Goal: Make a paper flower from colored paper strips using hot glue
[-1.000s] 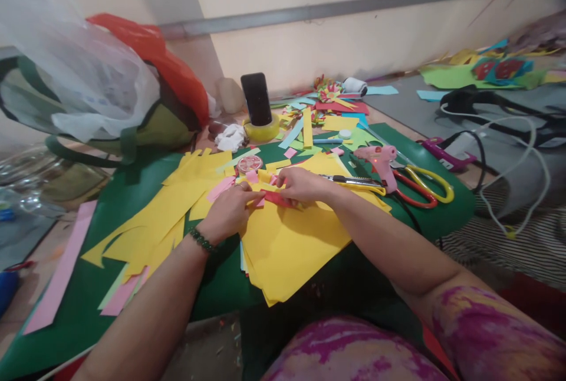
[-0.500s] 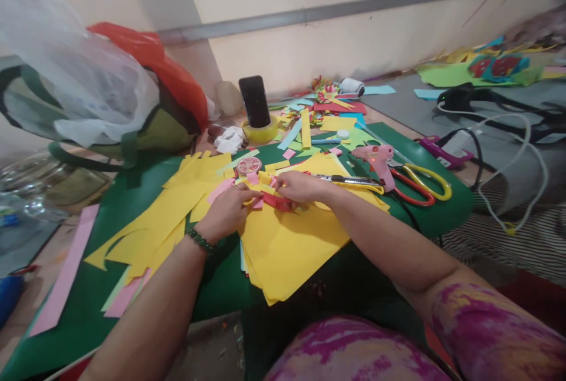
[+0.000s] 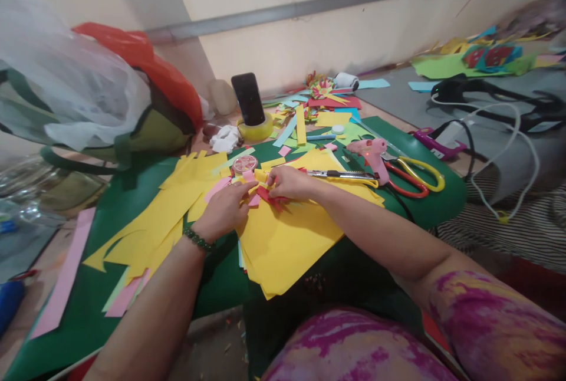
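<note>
My left hand (image 3: pixel 225 209), with a green bead bracelet, is closed at the near end of a cluster of small pink paper pieces (image 3: pixel 253 199). Its fingertips press on the paper. Just right of it, my right hand (image 3: pixel 289 183) pinches a folded red paper strip (image 3: pixel 273 197), partly hidden by the fingers. Both hands are over a stack of yellow paper sheets (image 3: pixel 294 245). Behind the left fingers lies a round pink-and-clear case (image 3: pixel 244 163). A utility knife (image 3: pixel 342 175) rests beside the right wrist.
On the green table (image 3: pixel 221 286) lie yellow paper offcuts (image 3: pixel 163 210), a pink glue gun (image 3: pixel 370 157) and red-and-yellow scissors (image 3: pixel 413 177). A phone (image 3: pixel 248 101) leans at a yellow tape roll (image 3: pixel 256 128). A bag (image 3: pixel 170 124) stands left; a white cable (image 3: pixel 530 151) hangs right.
The view has shifted slightly, so the whole scene sits a little to the left. My right fingers have moved a little on the red strip, and my left fingers are stretched slightly further forward.
</note>
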`<state>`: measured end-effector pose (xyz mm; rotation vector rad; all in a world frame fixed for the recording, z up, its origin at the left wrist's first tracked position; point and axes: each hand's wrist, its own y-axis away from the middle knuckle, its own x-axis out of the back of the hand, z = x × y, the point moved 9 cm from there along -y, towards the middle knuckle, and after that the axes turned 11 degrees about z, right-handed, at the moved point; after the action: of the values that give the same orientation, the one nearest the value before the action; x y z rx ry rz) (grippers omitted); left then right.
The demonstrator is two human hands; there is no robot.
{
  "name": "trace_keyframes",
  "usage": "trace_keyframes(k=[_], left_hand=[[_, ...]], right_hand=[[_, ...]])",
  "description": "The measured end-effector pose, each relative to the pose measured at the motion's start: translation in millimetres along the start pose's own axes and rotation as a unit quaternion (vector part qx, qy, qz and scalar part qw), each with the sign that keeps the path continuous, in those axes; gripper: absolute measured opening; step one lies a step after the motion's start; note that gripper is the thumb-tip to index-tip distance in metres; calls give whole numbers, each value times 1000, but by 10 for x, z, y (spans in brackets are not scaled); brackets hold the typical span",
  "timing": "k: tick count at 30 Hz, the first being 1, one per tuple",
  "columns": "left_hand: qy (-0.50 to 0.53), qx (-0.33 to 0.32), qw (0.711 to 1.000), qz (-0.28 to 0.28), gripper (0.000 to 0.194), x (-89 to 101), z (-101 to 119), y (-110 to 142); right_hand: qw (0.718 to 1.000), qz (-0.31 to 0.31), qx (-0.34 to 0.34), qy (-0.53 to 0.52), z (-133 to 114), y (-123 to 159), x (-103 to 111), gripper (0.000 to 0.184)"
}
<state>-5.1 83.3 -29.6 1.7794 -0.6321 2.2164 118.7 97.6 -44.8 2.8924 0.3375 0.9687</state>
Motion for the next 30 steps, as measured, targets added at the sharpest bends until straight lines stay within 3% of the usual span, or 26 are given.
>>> trace_keyframes(k=[9, 15, 24, 30], left_hand=[[18, -6, 1000, 3, 53, 13, -21, 12], [-9, -42, 999, -12, 38, -22, 52, 30], [-48, -82, 995, -19, 35, -34, 180, 47], [-21, -76, 997, -16, 36, -35, 123, 42]], right_hand=[[998, -32, -15, -48, 79, -27, -81, 20], [999, -32, -3, -14, 87, -36, -92, 20], [999, -19, 0, 41, 42, 0, -42, 21], [999, -39, -9, 26, 17, 48, -46, 21]])
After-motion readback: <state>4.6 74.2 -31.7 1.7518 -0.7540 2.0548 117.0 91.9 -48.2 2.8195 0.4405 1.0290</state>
